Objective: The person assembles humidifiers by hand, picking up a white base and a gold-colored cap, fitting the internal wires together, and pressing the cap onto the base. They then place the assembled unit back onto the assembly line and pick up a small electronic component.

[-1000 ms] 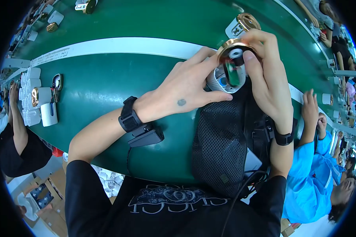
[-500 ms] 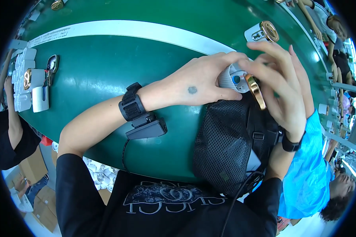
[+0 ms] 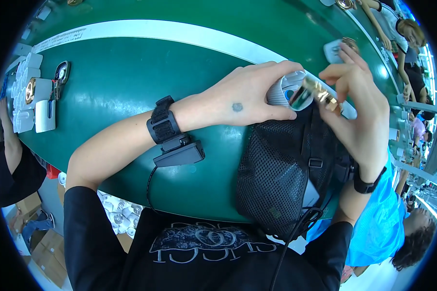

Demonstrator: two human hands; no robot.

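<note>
My left hand (image 3: 242,94) grips a white ribbed cylindrical housing (image 3: 277,93), thumb below and fingers over its top. Its open end faces right, and a bit of blue shows inside. Just off that end, my right hand (image 3: 361,104) holds a shiny gold-rimmed cap (image 3: 322,93) between thumb and fingers; motion blurs it. The cap is tilted, and whether it touches the housing I cannot tell. Past my right fingertips stands a white unit with a gold top (image 3: 334,51), partly hidden. Below both hands lies a black mesh bag (image 3: 272,169).
On the green table (image 3: 179,72), white cylinders (image 3: 23,109) cluster at the far left beside a gold-faced white unit (image 3: 39,90) and an oval dark chrome part (image 3: 62,72). A white strip (image 3: 155,28) crosses behind. A person in blue (image 3: 373,228) is close on my right.
My right hand has shifted right and turned, tilting the gold-rimmed cap. The white unit beyond it appears farther right. My left hand keeps its hold on the housing.
</note>
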